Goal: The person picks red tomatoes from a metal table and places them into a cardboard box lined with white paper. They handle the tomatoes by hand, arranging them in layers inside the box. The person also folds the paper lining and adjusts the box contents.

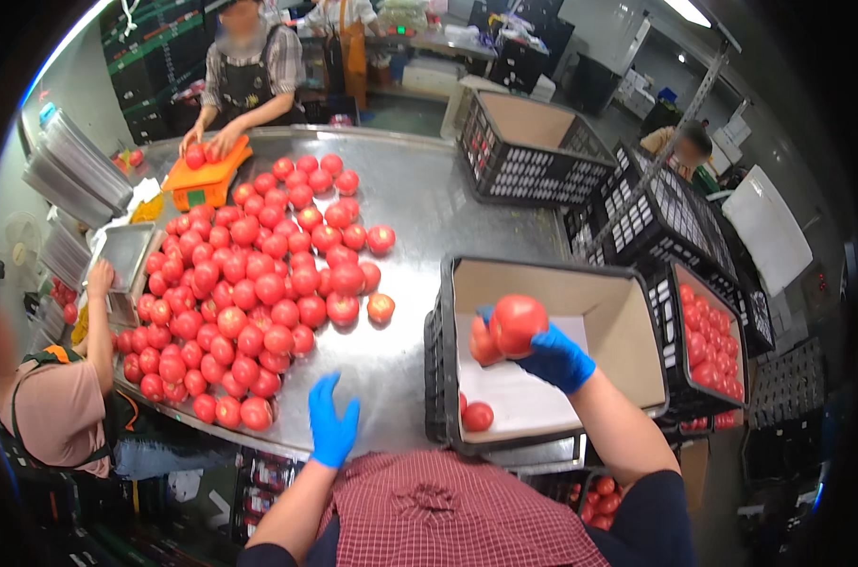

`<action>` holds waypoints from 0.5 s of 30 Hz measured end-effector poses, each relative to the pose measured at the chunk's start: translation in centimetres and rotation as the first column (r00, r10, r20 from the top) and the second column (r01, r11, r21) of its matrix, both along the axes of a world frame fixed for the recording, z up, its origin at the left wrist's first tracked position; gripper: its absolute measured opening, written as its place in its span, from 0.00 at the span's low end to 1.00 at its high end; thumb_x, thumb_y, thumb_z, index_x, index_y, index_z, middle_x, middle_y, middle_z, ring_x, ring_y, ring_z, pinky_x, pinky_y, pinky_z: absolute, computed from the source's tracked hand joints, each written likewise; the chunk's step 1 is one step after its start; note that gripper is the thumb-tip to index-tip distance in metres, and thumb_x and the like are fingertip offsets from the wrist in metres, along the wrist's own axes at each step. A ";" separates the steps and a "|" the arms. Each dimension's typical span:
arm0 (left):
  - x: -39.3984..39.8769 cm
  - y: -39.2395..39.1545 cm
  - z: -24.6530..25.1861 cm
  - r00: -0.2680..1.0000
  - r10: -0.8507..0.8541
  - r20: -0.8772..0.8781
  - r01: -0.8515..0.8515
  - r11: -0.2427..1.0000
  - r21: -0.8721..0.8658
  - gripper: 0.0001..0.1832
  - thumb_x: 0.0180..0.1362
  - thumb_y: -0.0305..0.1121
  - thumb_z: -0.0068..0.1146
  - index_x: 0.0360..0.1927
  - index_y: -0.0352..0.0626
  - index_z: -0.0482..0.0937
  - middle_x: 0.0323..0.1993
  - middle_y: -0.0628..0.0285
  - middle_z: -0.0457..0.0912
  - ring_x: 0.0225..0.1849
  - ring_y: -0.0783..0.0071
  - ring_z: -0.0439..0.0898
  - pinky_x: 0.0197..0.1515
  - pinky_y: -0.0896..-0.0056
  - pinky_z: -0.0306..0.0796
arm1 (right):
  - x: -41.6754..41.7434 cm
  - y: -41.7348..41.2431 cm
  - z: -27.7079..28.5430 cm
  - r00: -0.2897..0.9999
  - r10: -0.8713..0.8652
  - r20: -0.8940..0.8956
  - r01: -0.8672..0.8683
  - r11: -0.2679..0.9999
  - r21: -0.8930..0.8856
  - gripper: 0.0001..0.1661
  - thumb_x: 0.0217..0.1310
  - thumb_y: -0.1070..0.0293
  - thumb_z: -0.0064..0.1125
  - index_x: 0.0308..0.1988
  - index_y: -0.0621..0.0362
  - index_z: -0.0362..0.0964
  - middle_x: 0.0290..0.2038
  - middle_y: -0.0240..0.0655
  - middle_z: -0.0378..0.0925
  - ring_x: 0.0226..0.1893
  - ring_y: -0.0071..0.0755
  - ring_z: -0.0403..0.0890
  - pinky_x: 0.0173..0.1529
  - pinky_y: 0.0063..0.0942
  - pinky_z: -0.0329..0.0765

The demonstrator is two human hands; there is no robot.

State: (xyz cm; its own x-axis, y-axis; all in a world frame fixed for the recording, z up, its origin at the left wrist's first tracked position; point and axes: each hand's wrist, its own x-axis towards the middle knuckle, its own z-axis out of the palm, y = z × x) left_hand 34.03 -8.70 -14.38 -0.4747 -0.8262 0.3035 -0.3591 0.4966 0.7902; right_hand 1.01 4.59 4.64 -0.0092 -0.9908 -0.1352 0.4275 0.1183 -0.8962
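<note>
My right hand point(558, 356), in a blue glove, holds tomatoes point(519, 324) over a black plastic crate point(542, 266) lined with cardboard. Inside that crate, at its near left corner, lie a tomato point(478, 417) and part of another. My left hand point(333, 418), also gloved in blue, is over the near edge of the steel table point(414, 212), its fingers apart and nothing in it. To its left a large heap of tomatoes point(244, 290) covers the table's left half. One paler tomato point(381, 308) sits at the heap's right edge.
Across the table a person handles tomatoes on an orange scale point(200, 183); another person stands at the left beside a metal scale point(125, 248). An empty lined crate point(542, 170) stands at the far right corner. A crate of tomatoes point(709, 340) and stacked black crates point(666, 205) are to the right.
</note>
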 end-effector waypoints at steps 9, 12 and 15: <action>-8.3 0.5 15.1 0.696 -0.151 -0.701 0.447 0.856 0.259 0.45 0.45 0.29 0.74 0.67 0.42 0.60 0.63 0.55 0.68 0.64 0.61 0.69 0.66 0.60 0.64 | 9.7 -5.9 -0.3 0.908 0.039 0.416 0.009 0.994 -0.113 0.59 0.45 0.34 0.64 0.67 0.56 0.54 0.66 0.44 0.61 0.65 0.50 0.65 0.65 0.51 0.66; -7.6 0.2 13.5 0.749 -0.082 -0.657 0.394 0.853 0.342 0.44 0.44 0.26 0.75 0.65 0.42 0.63 0.60 0.54 0.70 0.60 0.61 0.72 0.63 0.61 0.67 | 10.1 -6.3 -3.0 0.845 0.074 0.530 -0.034 0.996 -0.084 0.55 0.47 0.38 0.67 0.67 0.51 0.54 0.64 0.42 0.64 0.63 0.48 0.68 0.63 0.53 0.67; -7.1 -0.1 12.6 0.845 -0.131 -0.518 0.288 0.928 0.236 0.43 0.44 0.27 0.75 0.64 0.42 0.64 0.57 0.54 0.71 0.57 0.61 0.74 0.62 0.61 0.68 | 9.6 -6.6 -4.2 0.879 0.070 0.471 -0.044 0.997 -0.064 0.53 0.48 0.40 0.67 0.67 0.52 0.54 0.64 0.42 0.64 0.63 0.47 0.68 0.64 0.51 0.67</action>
State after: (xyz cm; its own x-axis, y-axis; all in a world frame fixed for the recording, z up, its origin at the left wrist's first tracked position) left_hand 26.90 -8.81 -1.74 -0.5024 -0.8107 0.3007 0.1952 0.2324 0.9528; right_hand 10.57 -1.97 0.43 0.1001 -0.9932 -0.0597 0.7956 0.1159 -0.5946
